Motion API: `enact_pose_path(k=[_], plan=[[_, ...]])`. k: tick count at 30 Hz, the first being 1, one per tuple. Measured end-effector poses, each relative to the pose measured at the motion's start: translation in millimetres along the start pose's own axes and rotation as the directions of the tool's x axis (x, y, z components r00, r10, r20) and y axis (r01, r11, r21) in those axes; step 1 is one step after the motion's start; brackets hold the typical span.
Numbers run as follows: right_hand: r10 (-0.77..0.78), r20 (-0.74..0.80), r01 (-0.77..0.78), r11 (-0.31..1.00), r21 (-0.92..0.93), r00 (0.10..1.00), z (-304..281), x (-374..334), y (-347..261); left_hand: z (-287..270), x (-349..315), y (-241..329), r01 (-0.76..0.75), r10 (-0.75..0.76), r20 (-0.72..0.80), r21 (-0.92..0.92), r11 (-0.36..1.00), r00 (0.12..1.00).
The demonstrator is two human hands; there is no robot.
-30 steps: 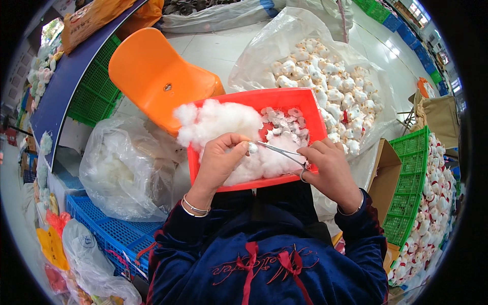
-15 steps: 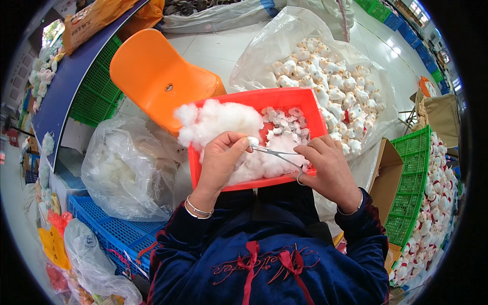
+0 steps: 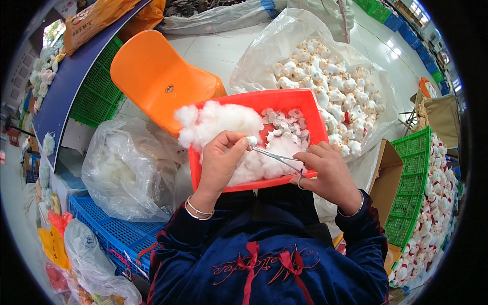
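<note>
Over the red tray (image 3: 323, 119), my left hand (image 3: 222, 158) pinches a small white fabric piece (image 3: 251, 141) between thumb and fingertips. My right hand (image 3: 328, 170) grips metal forceps (image 3: 277, 156) with scissor-like ring handles. Their tip meets the white piece at my left fingertips; whether it is inside the piece I cannot tell. Fluffy white stuffing (image 3: 223, 122) fills the tray's left and lower middle. Small flat white-grey pieces (image 3: 287, 124) lie heaped at its right side.
An orange chair (image 3: 157, 76) stands beyond the tray. A clear bag of stuffing (image 3: 127, 170) rests at the left, near a blue crate (image 3: 114, 229). Small white stuffed pieces (image 3: 333, 86) fill a large plastic bag at the far right. Nearer right are a cardboard box (image 3: 386, 178) and a green crate (image 3: 409, 188).
The forceps handles have shifted slightly down, and the rings now sit a little lower under my right hand. My left hand keeps its pinch in nearly the same spot.
</note>
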State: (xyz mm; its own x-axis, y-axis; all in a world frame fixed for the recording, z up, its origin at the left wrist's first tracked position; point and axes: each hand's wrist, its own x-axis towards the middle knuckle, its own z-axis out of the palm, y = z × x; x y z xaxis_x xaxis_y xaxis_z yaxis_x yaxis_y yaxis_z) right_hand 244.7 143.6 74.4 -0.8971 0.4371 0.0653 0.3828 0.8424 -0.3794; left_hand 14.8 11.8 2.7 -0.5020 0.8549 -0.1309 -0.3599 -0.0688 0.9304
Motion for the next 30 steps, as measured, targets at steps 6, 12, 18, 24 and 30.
enact_pose_path(k=[6,12,18,24,30], plan=[[0.01,0.026,-0.01,1.0,0.001,1.0,3.1,-1.1,-0.3,1.3,-0.9,0.2,-0.023,0.023,-0.003,0.031,0.999,1.0],[-0.015,-0.018,0.016,0.999,0.047,1.0,7.3,-1.5,4.1,1.8,-0.8,-1.3,-0.043,0.043,-0.016,0.025,0.999,0.999],[0.014,0.026,-0.015,0.999,0.048,1.0,2.2,0.8,3.4,1.9,-3.3,3.0,-0.067,0.061,0.039,0.149,0.987,0.997],[0.025,0.041,-0.027,0.999,0.034,0.999,-0.8,0.3,1.7,-1.0,-7.5,10.5,-0.024,0.011,0.065,0.207,0.978,0.998],[0.006,0.042,-0.008,0.998,0.063,0.999,-3.0,2.4,-2.5,-0.7,-5.8,2.4,-0.031,0.021,0.1,0.103,0.994,0.995]])
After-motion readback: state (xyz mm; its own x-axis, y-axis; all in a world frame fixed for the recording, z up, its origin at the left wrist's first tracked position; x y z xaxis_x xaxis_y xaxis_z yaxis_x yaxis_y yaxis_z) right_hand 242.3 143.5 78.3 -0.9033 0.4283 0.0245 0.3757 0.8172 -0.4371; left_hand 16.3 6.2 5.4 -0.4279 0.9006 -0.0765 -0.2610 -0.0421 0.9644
